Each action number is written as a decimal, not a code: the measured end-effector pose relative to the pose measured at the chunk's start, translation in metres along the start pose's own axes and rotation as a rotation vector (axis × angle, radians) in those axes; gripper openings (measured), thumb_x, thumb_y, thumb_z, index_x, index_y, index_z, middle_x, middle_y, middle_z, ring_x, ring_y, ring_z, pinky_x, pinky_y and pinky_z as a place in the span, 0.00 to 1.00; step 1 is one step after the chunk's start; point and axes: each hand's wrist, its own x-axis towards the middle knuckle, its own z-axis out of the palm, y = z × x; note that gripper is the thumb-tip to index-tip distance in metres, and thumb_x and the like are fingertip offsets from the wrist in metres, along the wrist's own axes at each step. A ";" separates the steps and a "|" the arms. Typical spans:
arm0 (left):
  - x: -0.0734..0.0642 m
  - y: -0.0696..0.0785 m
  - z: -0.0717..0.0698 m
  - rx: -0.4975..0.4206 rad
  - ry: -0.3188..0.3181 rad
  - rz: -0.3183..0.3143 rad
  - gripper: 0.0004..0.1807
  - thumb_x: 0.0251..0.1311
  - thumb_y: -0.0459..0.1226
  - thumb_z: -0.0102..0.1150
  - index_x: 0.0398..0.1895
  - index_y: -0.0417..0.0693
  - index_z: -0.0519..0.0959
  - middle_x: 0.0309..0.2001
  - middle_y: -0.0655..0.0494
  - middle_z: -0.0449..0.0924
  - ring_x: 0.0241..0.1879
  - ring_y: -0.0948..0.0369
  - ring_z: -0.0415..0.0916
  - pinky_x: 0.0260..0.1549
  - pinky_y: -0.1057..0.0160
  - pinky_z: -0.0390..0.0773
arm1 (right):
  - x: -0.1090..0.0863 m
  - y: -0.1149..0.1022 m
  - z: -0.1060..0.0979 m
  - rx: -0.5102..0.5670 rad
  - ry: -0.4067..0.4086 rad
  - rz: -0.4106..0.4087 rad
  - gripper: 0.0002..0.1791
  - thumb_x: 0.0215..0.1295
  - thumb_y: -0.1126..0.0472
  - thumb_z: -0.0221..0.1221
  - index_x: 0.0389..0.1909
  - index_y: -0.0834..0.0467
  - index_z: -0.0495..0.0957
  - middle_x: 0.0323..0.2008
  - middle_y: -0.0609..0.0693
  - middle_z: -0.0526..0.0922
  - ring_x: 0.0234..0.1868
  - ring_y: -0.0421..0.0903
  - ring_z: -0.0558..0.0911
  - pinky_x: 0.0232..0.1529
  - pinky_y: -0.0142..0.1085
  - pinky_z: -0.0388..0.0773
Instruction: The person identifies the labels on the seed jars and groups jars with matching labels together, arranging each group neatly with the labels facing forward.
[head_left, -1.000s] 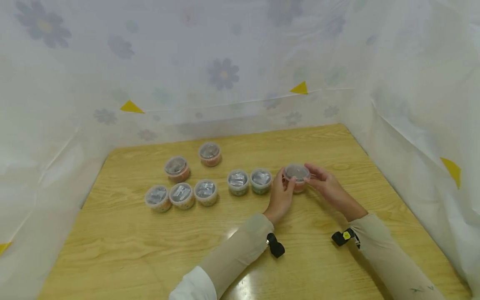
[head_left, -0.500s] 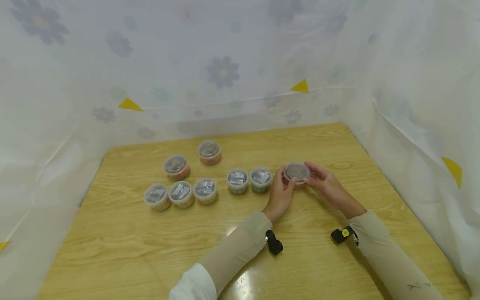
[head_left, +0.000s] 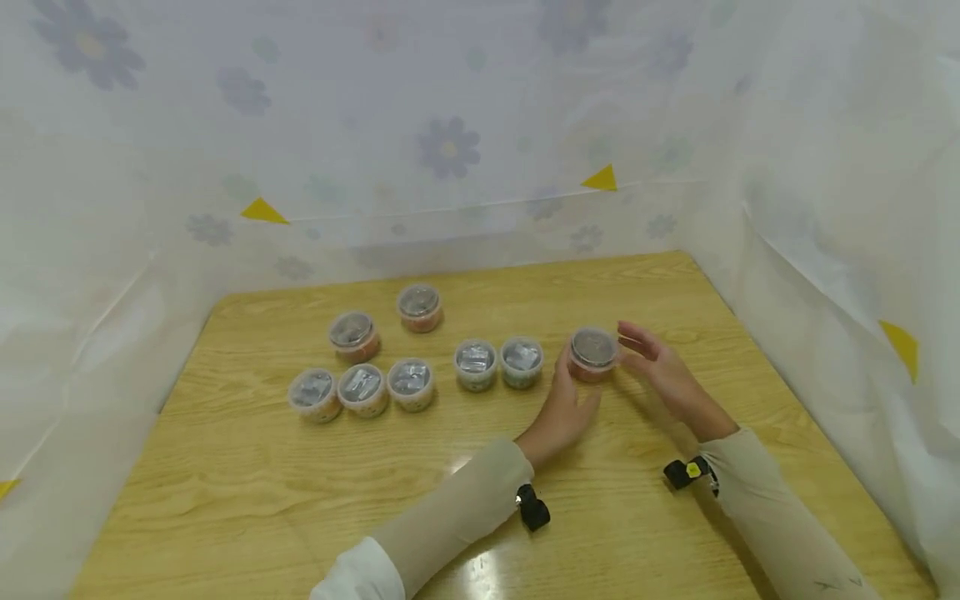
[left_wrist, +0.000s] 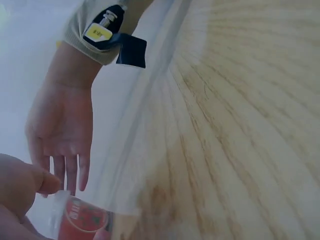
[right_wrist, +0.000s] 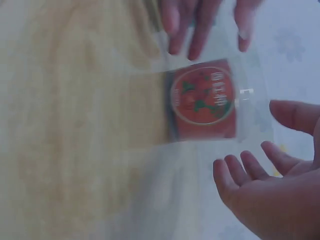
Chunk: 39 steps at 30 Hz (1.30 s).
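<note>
A round plastic tub (head_left: 593, 350) with a clear lid and reddish contents stands upright on the table at the right of the row. Its red label (right_wrist: 204, 99) has an oval with green leaf shapes and white lettering. My left hand (head_left: 564, 418) is at the tub's left side, thumb lifted away and fingers loosely extended; whether a fingertip touches is hard to tell. Just right of the tub, my right hand (head_left: 666, 379) holds nothing, its fingers spread and apart from the tub. Two green-patterned tubs (head_left: 476, 364) stand left of my left hand.
Three pale tubs (head_left: 363, 390) with silver packets under their lids stand in a row at the left. Behind them are two reddish tubs (head_left: 420, 307). The wooden table (head_left: 300, 500) meets a white flowered sheet (head_left: 450, 217) at the back and sides.
Both hands held the tub before. The left thumb has come off the lid and that hand has drawn slightly back; the right fingers have let go and moved a little right.
</note>
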 end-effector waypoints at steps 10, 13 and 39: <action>-0.043 0.042 -0.069 0.011 -0.163 0.011 0.22 0.69 0.42 0.46 0.65 0.54 0.63 0.61 0.55 0.67 0.53 0.63 0.70 0.47 0.66 0.73 | -0.001 -0.033 0.011 -0.139 0.090 -0.044 0.27 0.70 0.55 0.51 0.66 0.60 0.63 0.63 0.57 0.66 0.64 0.52 0.63 0.53 0.26 0.66; -0.039 0.052 -0.094 0.041 -0.035 0.072 0.19 0.69 0.40 0.46 0.61 0.50 0.68 0.58 0.57 0.71 0.51 0.63 0.71 0.48 0.65 0.73 | 0.003 -0.041 0.020 -0.134 0.044 -0.069 0.24 0.70 0.57 0.51 0.65 0.58 0.65 0.62 0.55 0.67 0.64 0.50 0.64 0.55 0.30 0.68; 0.005 0.013 -0.243 0.207 0.281 -0.314 0.33 0.67 0.44 0.42 0.71 0.46 0.46 0.70 0.42 0.47 0.64 0.47 0.55 0.61 0.49 0.59 | 0.133 -0.105 0.146 -0.274 -0.273 0.175 0.31 0.68 0.52 0.52 0.69 0.54 0.57 0.65 0.56 0.61 0.62 0.52 0.65 0.60 0.45 0.65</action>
